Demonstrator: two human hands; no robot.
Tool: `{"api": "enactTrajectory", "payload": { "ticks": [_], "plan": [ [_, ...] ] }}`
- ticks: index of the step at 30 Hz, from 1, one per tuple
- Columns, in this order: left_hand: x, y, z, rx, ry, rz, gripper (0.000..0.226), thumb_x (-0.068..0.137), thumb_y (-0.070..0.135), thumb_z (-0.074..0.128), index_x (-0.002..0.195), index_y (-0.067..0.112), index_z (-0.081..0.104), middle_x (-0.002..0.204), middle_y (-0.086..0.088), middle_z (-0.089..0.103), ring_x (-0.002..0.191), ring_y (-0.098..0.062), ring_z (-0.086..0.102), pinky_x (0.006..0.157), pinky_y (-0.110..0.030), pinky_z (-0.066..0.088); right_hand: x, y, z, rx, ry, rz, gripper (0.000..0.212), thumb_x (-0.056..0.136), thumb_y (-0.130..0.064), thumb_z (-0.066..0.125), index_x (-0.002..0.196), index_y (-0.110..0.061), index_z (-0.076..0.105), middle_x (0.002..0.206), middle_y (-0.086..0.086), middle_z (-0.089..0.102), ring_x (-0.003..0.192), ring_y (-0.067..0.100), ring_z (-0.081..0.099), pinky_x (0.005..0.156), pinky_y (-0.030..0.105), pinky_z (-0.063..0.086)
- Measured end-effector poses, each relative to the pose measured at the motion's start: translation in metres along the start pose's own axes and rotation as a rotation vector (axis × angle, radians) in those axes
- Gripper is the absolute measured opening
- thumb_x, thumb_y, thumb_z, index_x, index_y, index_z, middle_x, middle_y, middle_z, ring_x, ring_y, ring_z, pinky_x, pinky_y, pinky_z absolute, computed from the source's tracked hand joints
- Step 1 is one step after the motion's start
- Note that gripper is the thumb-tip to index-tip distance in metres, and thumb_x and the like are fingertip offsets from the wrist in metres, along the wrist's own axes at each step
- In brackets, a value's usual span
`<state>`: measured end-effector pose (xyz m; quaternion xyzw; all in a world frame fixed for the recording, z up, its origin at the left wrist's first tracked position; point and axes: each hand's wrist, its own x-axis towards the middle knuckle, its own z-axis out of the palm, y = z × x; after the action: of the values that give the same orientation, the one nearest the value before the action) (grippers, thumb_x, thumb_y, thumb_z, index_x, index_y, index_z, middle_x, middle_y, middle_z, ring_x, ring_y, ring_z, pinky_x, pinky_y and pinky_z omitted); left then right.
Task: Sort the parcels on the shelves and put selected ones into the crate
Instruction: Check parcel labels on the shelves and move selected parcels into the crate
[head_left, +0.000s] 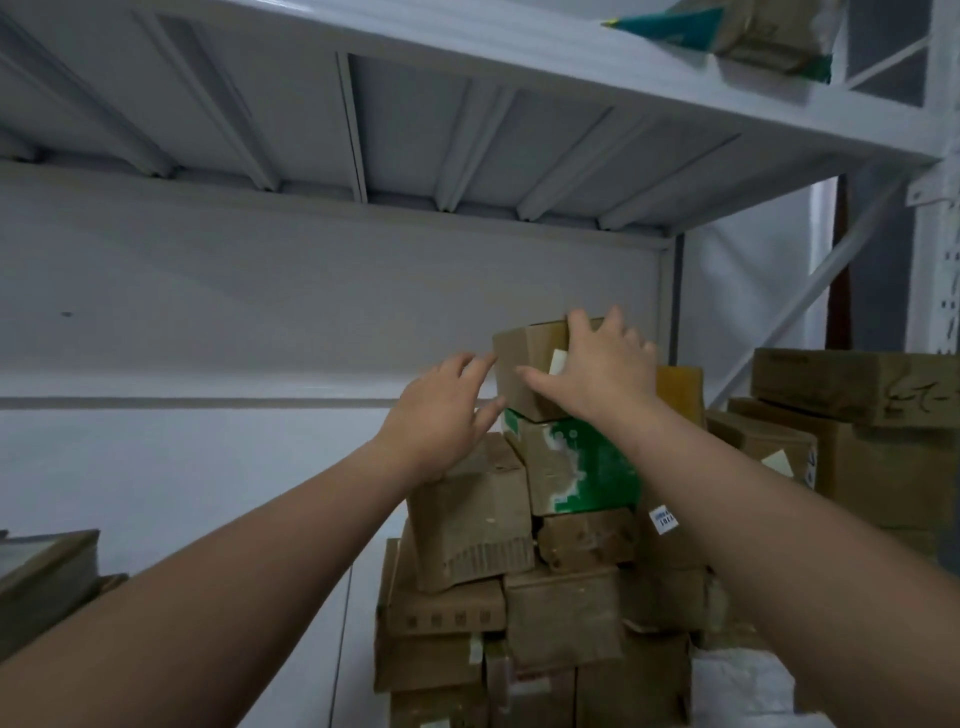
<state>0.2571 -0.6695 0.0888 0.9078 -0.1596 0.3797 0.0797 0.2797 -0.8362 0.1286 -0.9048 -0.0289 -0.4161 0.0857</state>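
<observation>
The small brown cardboard parcel tops the stack on the green-and-white box. Right hand lies spread on it; left hand, fingers spread, nears its side. Lift straight up, squeezing evenly.

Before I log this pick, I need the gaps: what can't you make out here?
- Crate: not in the head view at all.
- Top box: its pale label is mostly covered by the right hand.
- Left hand: touching that box or just short, unclear.
- White sticker: print too small.
- Stack's base: cut off by the bottom edge.
</observation>
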Motion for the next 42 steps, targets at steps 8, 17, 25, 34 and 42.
{"api": "enactTrajectory", "payload": {
  "ticks": [8,17,25,34,42],
  "plan": [
    [0.005,-0.005,-0.015,-0.801,0.035,-0.266,0.067,0.097,0.057,0.03,0.149,0.016,0.027,0.145,-0.007,0.044,0.126,-0.022,0.049,0.109,-0.038,0.037,-0.02,-0.011,0.001,0.356,0.269,-0.251,0.08,0.072,-0.04,0.079,0.137,-0.022,0.035,0.145,0.013,0.022,0.132,0.03,0.029,0.101,0.035,0.039],
    [-0.054,-0.046,-0.057,-1.391,0.121,-0.422,0.05,0.085,0.058,0.057,0.125,0.027,0.058,0.109,0.006,0.071,0.096,-0.013,0.069,0.068,-0.03,0.058,-0.077,-0.087,0.051,0.246,0.849,-0.863,0.033,0.089,-0.021,0.061,0.119,-0.027,0.049,0.126,0.01,0.035,0.119,0.028,0.04,0.102,0.045,0.035],
    [-0.116,-0.126,-0.059,-1.361,0.239,-0.577,0.047,0.091,0.036,0.059,0.134,0.02,0.045,0.105,0.004,0.073,0.088,-0.011,0.07,0.058,-0.019,0.052,-0.124,-0.155,0.082,0.331,0.609,-1.114,0.042,0.09,-0.023,0.058,0.13,-0.023,0.046,0.128,0.009,0.049,0.12,0.024,0.049,0.105,0.04,0.035],
    [-0.177,-0.179,-0.039,-1.425,0.359,-0.524,0.043,0.099,0.025,0.046,0.14,0.024,0.035,0.11,0.001,0.072,0.101,-0.021,0.068,0.083,-0.039,0.056,-0.153,-0.215,0.077,1.312,-0.304,-0.187,0.044,0.099,-0.044,0.044,0.14,-0.045,0.027,0.148,-0.006,0.031,0.129,0.002,0.037,0.102,0.013,0.034],
    [-0.207,-0.182,-0.023,-1.453,0.399,-0.578,0.039,0.101,0.026,0.041,0.14,0.021,0.042,0.121,-0.001,0.067,0.108,-0.021,0.065,0.088,-0.04,0.054,-0.184,-0.242,0.102,1.583,-0.486,0.002,0.052,0.096,-0.051,0.039,0.146,-0.042,0.029,0.143,-0.003,0.049,0.119,0.01,0.058,0.097,0.034,0.051]
  ]
}}
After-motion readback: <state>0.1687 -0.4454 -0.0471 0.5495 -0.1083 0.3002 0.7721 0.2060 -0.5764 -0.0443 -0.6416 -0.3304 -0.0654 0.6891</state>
